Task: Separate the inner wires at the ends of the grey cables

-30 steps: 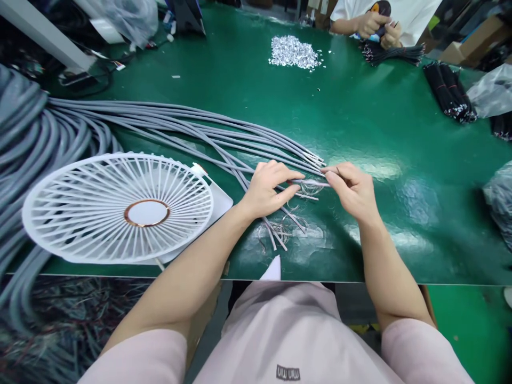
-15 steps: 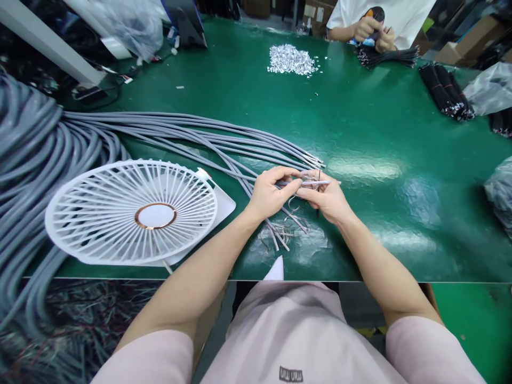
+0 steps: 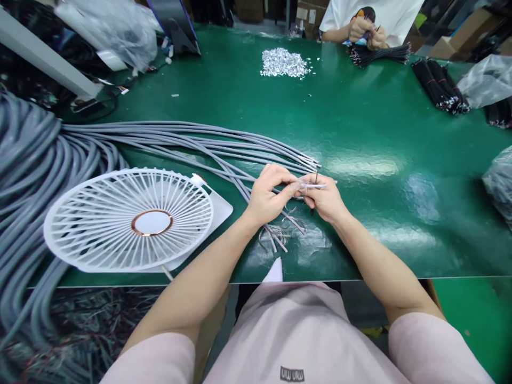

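My left hand (image 3: 270, 193) is closed around a grey cable near its stripped end, fingertips pinched together. The cable's pale inner end (image 3: 318, 186) sticks out to the right, with fine loose strands around it. My right hand (image 3: 326, 200) is closed at that same end, its fingertips touching the strands and almost meeting my left fingers. A thin dark rod-like tool (image 3: 312, 212) passes through my right hand, poking out above and below; its exact kind is hidden. Just below the hands lie several cable ends (image 3: 282, 242) with frayed bare strands.
Several grey cables (image 3: 180, 128) run from a big coil (image 3: 24, 138) at left. A white fan (image 3: 128, 218) stands left of my arm. Silvery scraps (image 3: 285, 63) are piled at the back. Across the green table (image 3: 224, 80), another person's hands (image 3: 367, 33) work over black wire bundles (image 3: 380, 53).
My right fingers have closed in toward my left fingertips, and the strands between them are more covered. The dark tool has tilted slightly. The whole view has shifted a little.
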{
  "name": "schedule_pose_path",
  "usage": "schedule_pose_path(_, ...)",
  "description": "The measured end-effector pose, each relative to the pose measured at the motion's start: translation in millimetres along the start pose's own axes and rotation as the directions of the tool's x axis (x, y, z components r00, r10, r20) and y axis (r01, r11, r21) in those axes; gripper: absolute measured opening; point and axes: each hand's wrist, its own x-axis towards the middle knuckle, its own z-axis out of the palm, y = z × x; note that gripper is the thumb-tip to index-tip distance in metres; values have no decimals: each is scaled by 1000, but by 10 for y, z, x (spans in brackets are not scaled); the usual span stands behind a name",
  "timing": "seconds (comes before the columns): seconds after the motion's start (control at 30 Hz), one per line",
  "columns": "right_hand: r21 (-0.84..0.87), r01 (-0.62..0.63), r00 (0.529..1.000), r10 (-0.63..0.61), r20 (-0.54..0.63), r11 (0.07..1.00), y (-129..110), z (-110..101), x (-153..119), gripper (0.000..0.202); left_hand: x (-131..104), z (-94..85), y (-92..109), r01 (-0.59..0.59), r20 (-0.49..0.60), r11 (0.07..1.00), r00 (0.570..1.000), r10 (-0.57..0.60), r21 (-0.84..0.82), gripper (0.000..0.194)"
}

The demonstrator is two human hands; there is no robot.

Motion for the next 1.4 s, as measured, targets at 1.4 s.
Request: schedule_pose_path(1.4,-765,146,941,-327,-89,627,-39,-567,226,15,87,-83,-58,253,-55,711,923,-380,-656,37)
